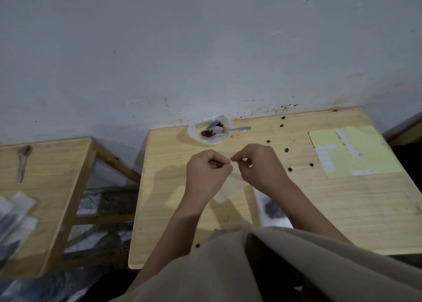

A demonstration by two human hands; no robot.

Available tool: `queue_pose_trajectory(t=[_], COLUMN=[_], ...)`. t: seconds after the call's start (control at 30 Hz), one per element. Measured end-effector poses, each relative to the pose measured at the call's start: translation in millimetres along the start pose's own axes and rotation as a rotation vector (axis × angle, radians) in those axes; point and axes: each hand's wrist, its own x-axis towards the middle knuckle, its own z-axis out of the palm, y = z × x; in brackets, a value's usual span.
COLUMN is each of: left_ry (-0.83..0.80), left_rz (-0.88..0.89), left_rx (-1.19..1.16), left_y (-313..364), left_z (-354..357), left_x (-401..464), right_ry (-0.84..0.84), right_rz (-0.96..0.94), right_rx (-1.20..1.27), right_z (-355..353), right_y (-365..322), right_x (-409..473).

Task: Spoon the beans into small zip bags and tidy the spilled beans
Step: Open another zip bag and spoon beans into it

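Both hands, left hand (206,168) and right hand (258,164), pinch the empty zip bag (230,187) at its mouth above the table (164,187). Thin, limp, slippery film, probably; grip the lips only.

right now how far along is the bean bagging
Done: a filled bag lies by the right arm. In hand: left hand and right hand pinch an empty zip bag at its top. Left: beans with the spoon in the plastic dish.
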Motion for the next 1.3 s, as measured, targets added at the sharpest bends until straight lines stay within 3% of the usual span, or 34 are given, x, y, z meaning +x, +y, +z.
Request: queue_pose_trajectory(t=[0.13, 0.3, 0.37, 0.67, 0.8, 1.07, 1.3], left_ry=[-0.077, -0.176, -0.15, 0.002, 0.011, 0.049, 0.121], left_rz=[0.136, 0.329, 0.331, 0.463, 0.422, 0.434, 0.489], left_rx=[-0.137, 0.516, 0.6, 0.549, 0.539, 0.534, 0.491], left_y=[-6.0, -50.7, -59.6, -73.9, -81.2, -89.1, -84.0], left_z=[-0.9, -8.8, -5.7, -1.2, -1.4, -8.9, -8.2], left_x=[-6.6, 2.8, 4.9, 11.4, 13.3, 20.2, 18.5], right_ry=[0.044, 0.062, 0.026, -0.186, -0.257, -0.312, -0.241], right_rz=[0.127, 0.222, 0.237, 0.28, 0.273, 0.267, 0.204], right_rx=[0.15, 0.306, 0.306, 0.324, 0.33, 0.377, 0.29], right_z=[-13.7, -26.9, -28.5, -36.5, -38.6, -42.3, -31.5], right_y=[-5.9, -9.2, -10.9, -13.5, -14.9, -13.0, -10.3], right_x=[1.8, 4.7, 5.4, 10.6, 13.7, 21.2, 25.2])
